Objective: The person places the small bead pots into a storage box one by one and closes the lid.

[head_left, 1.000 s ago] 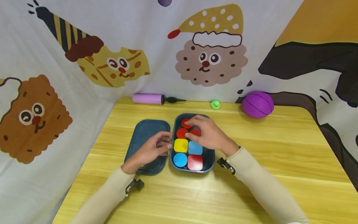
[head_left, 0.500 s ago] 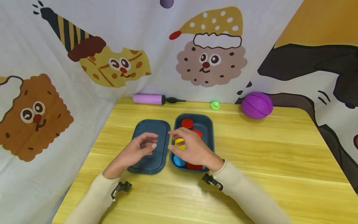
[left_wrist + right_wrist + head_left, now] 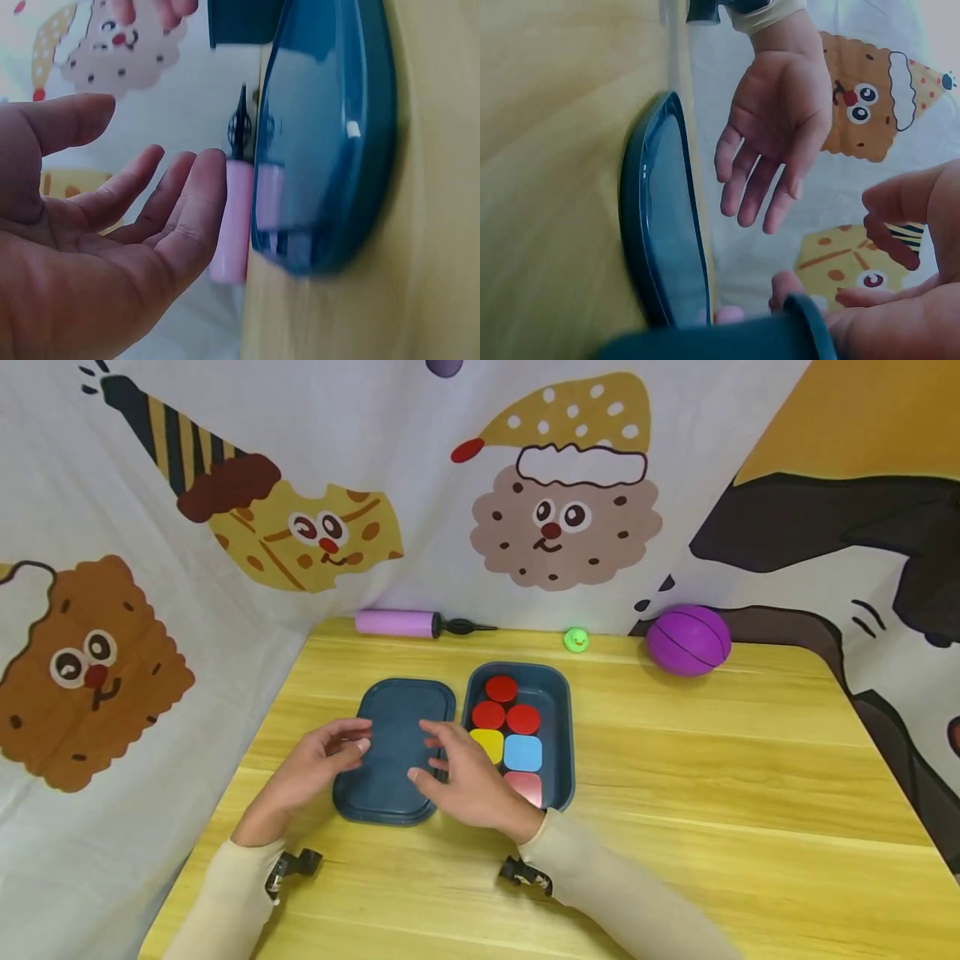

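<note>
My left hand (image 3: 303,772) hovers over the left edge of the dark blue lid (image 3: 397,735), fingers loosely bent around nothing. My right hand (image 3: 472,777) is above the gap between the lid and the dark blue box (image 3: 562,727), also holding nothing. The lid lies flat on the table beside the box. Inside the box, round red pieces (image 3: 523,719) sit at the far end. Nearer are a yellow square piece (image 3: 489,743), a light blue square piece (image 3: 522,753) and a red square piece (image 3: 525,787). My right hand hides the box's near left corner.
Along the back of the wooden table (image 3: 735,793) lie a pink hand pump (image 3: 397,623), a green rubber duck (image 3: 576,639) and a purple ball (image 3: 688,641). A printed cloth (image 3: 420,468) hangs behind them.
My right hand has moved left and nearer from over the red pieces, uncovering them. My left hand has drawn back to the left across the lid. The lid and box stay put.
</note>
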Available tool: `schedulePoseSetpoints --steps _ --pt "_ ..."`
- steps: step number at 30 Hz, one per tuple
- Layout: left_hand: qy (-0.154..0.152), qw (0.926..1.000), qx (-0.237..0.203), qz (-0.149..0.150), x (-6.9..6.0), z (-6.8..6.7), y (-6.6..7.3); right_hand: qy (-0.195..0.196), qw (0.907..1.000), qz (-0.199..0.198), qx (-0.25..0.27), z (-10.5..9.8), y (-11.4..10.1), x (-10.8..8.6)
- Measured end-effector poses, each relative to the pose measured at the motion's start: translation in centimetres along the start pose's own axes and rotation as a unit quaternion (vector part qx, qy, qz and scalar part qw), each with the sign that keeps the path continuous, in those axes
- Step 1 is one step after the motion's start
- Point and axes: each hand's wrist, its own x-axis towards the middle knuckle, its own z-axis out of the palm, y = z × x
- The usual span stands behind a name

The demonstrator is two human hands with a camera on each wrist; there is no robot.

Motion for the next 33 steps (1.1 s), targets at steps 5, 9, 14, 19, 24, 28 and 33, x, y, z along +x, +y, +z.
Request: schedulePoseSetpoints --steps 5,9,14,19,24,28,33 --pt "0.02 0.9995 0.01 -0.022 -0.2 -1.0 -0.6 0.009 0.9993 0.026 0.025 1.3 -0.2 0.8" --pt "0.023 0.9989 0.024 -0.032 -0.1 -1.1 -0.6 0.043 0.9979 0.049 0.004 2.4 -0.2 1.7" --pt "0.03 0.9976 0.042 -0.046 0.1 -1.2 -0.9 0.107 0.9917 0.069 0.017 4.2 -0.1 2.8" --pt "0.035 0.9966 0.047 -0.058 0.3 -1.2 -0.9 0.141 0.9856 0.091 0.02 6.1 0.4 3.3" --pt "0.034 0.9956 0.051 -0.071 0.5 -1.2 -1.3 0.16 0.9809 0.111 -0.005 7.3 1.0 3.3" --pt "0.027 0.9954 0.052 -0.076 0.7 -1.4 -1.8 0.163 0.9782 0.128 -0.021 7.7 1.5 3.4" --pt "0.026 0.995 0.061 -0.075 0.7 -1.9 -2.1 0.166 0.9776 0.128 -0.015 7.6 1.8 3.5"
